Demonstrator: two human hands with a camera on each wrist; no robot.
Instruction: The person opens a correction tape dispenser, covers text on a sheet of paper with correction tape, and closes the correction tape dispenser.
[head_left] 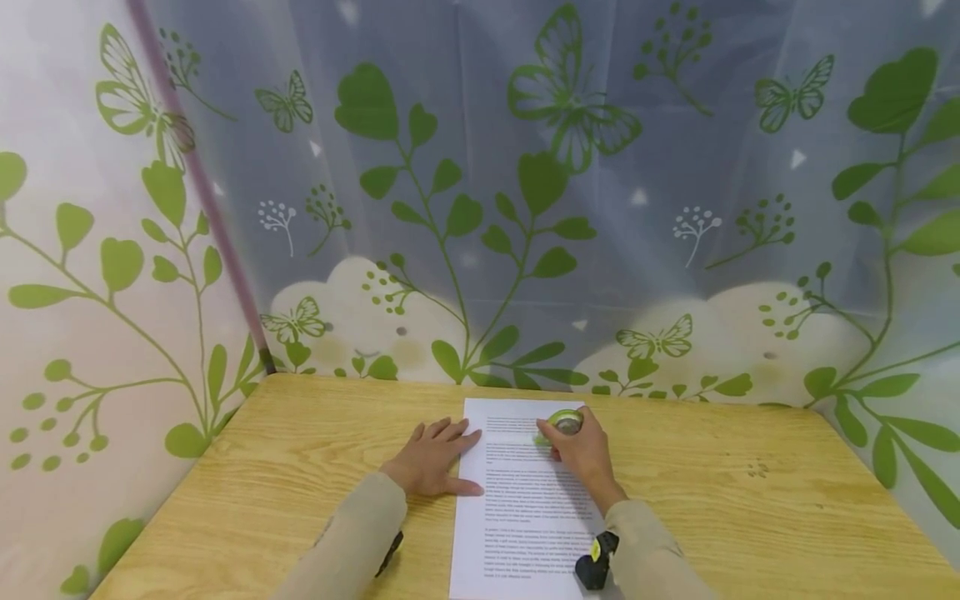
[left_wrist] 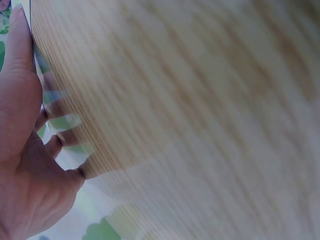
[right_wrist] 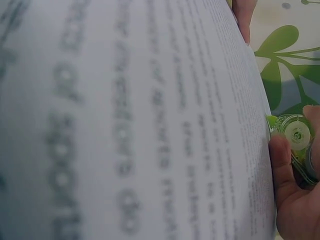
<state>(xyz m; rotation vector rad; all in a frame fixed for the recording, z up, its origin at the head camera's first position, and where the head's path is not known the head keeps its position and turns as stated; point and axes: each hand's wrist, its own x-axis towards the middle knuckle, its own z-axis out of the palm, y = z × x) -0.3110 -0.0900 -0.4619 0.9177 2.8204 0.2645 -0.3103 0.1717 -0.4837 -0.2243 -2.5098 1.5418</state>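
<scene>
A printed sheet of paper [head_left: 517, 504] lies lengthwise on the wooden table. My left hand [head_left: 433, 460] has its fingers spread, with the thumb and fingertips resting on the sheet's left edge. In my right hand [head_left: 587, 454] is a green, see-through correction tape [head_left: 567, 422], gripped between thumb and fingers over the upper lines of text. The right wrist view shows a pale toothed wheel inside the correction tape [right_wrist: 298, 134], its green tip right at the paper. Part of its body is hidden by the right hand [right_wrist: 300, 212].
The wooden table [head_left: 750, 517] extends to both sides of the sheet. Behind it hangs a curtain [head_left: 480, 217] printed with green leaves and butterflies, its lower part along the table's back edge. A dark wrist camera [head_left: 595, 567] overlaps the sheet's lower right.
</scene>
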